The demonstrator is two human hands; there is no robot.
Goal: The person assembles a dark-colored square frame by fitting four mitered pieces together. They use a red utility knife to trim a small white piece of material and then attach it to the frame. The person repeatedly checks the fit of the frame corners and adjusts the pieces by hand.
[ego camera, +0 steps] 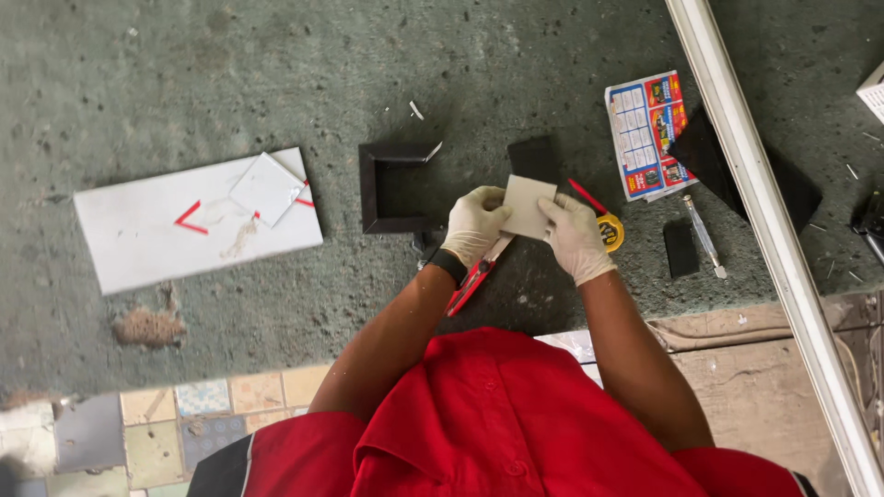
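Above a rough grey-green floor (pixel 230 74), a small grey square tile piece (pixel 527 206) is held between 2 gloved hands. The left hand (pixel 474 225) is curled onto its left edge, fingers pressed together, with a red-handled tool (pixel 471 283) trapped beneath the palm. The right hand (pixel 573 237) is pinched onto its right edge. A yellow tape measure (pixel 610 232) is partly hidden just beside the right hand. A black frame-shaped cutout (pixel 373 189) is seen near the left hand, and a white tile (pixel 157 235) lies well apart.
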